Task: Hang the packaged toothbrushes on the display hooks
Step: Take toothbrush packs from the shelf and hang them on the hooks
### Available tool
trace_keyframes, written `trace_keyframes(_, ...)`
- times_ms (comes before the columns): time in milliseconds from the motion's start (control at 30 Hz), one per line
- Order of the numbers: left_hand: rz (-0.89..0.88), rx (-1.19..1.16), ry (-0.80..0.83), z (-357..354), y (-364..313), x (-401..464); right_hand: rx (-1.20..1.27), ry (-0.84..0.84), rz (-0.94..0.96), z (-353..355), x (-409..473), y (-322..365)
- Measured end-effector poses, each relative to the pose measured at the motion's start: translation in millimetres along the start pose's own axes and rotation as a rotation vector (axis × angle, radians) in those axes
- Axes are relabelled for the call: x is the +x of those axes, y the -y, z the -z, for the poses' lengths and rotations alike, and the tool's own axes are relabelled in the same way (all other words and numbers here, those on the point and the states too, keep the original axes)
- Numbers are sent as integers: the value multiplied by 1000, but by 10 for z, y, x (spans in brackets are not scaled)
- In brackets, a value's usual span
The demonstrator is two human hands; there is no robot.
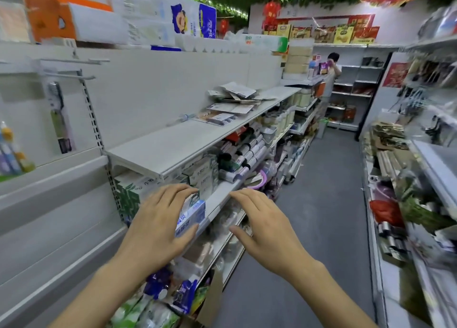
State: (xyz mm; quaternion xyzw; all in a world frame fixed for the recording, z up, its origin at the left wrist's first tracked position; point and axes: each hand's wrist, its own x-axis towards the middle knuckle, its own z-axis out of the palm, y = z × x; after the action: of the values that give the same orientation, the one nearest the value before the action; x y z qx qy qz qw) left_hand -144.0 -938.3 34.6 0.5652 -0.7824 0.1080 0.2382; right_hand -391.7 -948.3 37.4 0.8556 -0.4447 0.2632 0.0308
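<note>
A loose pile of packaged toothbrushes lies on the white upper shelf, well beyond both hands. One packaged toothbrush hangs at the far left under the display hooks, two white prongs sticking out of the back panel. My left hand hovers low in the aisle with spread fingers, in front of a blue and white box at a lower shelf's edge. My right hand floats beside it, fingers loosely spread, holding nothing.
Lower shelves hold boxes, rolls and bagged goods. A second shelving unit lines the right side of the grey aisle floor. A person stands at the far end. Tissue packs are stacked on top.
</note>
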Motion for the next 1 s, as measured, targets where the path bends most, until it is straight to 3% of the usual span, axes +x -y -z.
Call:
trace_keyframes(633, -63, -46, 10, -1190, 303, 2154, -24, -1, -113, -405, 1422, -1859)
trace_keyframes(1000, 73, 23, 27, -2126, 89, 3359, 25, 27, 21, -707, 2195, -3531)
